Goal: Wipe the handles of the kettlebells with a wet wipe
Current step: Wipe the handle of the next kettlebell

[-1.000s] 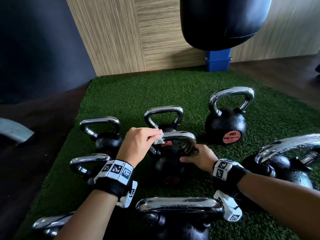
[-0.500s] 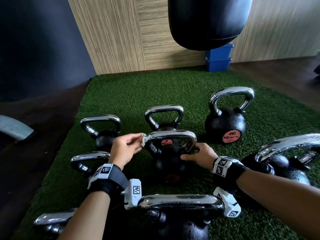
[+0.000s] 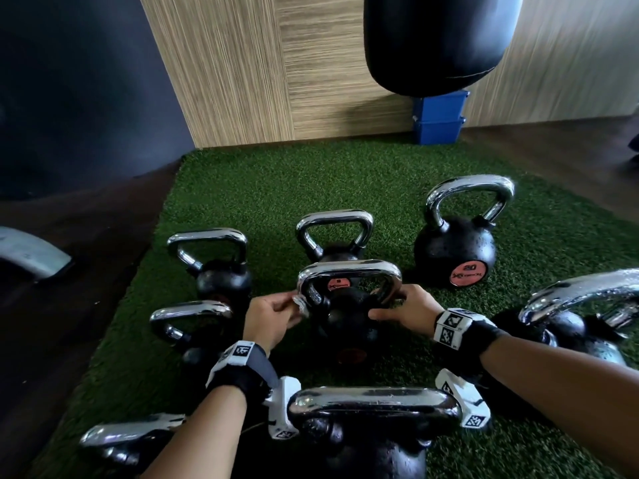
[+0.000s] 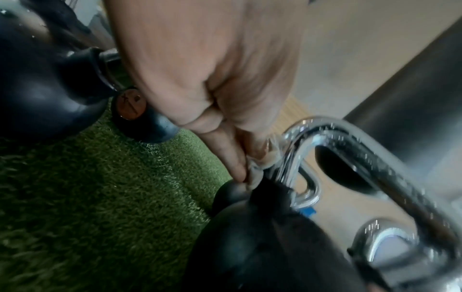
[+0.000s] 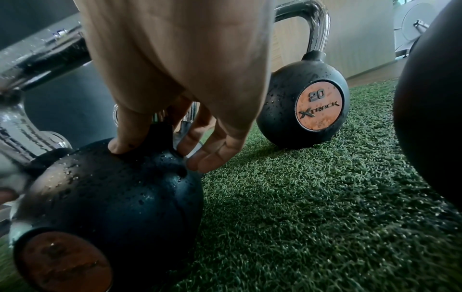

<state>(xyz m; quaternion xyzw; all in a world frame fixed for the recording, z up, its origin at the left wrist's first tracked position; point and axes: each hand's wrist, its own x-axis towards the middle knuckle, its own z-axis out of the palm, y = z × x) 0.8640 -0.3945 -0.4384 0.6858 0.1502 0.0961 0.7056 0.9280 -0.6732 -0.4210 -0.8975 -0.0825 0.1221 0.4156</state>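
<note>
Kettlebell [image 3: 347, 316] under work stands on the green turf [image 3: 276, 188], middle of the group, the 20-marked kettlebell [image 3: 454, 252] beyond it to the right. Left hand [image 3: 271, 319] — grip pinching the wet wipe [image 3: 300, 303] between thumb and fingertips, wipe pressed against the left leg of the chrome handle [image 3: 349, 271] just above the black ball. Right hand [image 3: 409, 311] — grip spread, thumb and fingers braced on the ball's shoulder at the right handle base. Water droplets visible on handle and ball. Punching bag [image 3: 435, 43] hangs beyond the group.
</note>
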